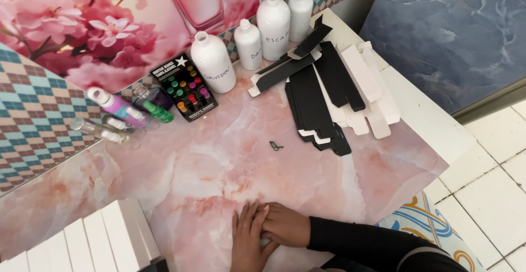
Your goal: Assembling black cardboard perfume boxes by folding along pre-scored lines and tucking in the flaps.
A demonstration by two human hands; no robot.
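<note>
My left hand (248, 240) lies flat on the pink marble-patterned table top (208, 173) near its front edge, fingers pointing away from me. Reaching in from the right in a black sleeve, my right hand (286, 226) rests against the left hand's fingers. Neither hand visibly holds anything. A small dark bent bit (275, 146) lies alone on the table, well beyond both hands.
Flat black and white carton blanks (329, 91) are piled at the back right. Several white bottles (212, 62) stand along the floral back panel, beside a black card of coloured dots (185, 88) and small spray bottles (118, 113). White boxes (104, 242) line the front left. Tiled floor lies right.
</note>
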